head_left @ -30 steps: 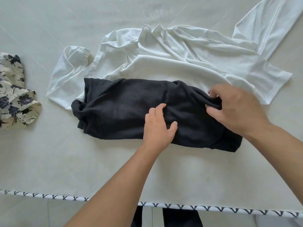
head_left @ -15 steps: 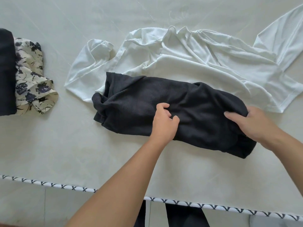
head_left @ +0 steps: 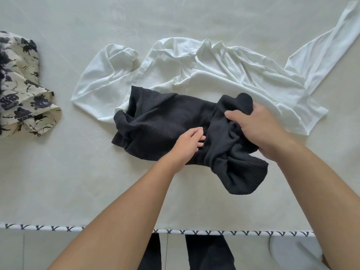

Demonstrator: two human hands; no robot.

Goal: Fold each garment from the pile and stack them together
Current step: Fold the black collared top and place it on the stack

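A black ribbed garment (head_left: pixel 165 121) lies folded lengthwise in the middle of the table, partly on top of a crumpled white long-sleeved top (head_left: pixel 229 75). My right hand (head_left: pixel 259 129) grips the garment's right end, which is lifted and bunched over toward the middle; a loose flap hangs below it. My left hand (head_left: pixel 188 146) presses the garment's middle with bent fingers, its fingertips hidden under the lifted fold. A folded cream garment with dark flowers (head_left: pixel 21 88) sits at the left edge.
The pale tablecloth (head_left: pixel 78 182) ends in a patterned black-and-white trim (head_left: pixel 233 232) at the near edge. Below it show a tiled floor and dark trouser legs. One white sleeve stretches toward the top right corner.
My right hand has lifted the black garment's right end and carried it leftward over the middle. My left hand stays on the middle. The view has shifted to the right.
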